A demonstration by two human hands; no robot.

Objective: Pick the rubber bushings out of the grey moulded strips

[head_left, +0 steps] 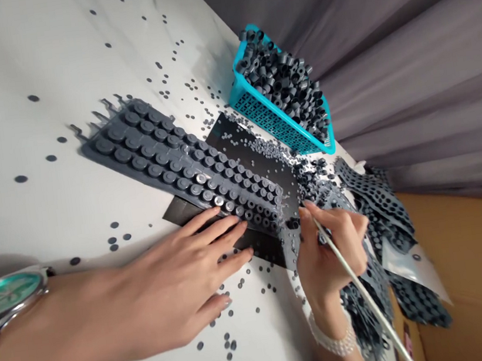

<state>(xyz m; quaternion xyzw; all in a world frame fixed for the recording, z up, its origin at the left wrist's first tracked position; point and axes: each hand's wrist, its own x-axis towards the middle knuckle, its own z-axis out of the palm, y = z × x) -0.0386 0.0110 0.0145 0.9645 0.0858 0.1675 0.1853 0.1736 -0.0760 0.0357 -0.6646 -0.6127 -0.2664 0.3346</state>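
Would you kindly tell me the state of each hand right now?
Left hand: open, fingertips on the grey studded rubber sheet.
Right hand: closed, holding a thin white rod.

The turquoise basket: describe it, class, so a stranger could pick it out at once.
Find the white marble-patterned table and follow its far edge to the grey curtain. There sits a turquoise lattice-sided basket, set apart by its heap of short dark cylinders.
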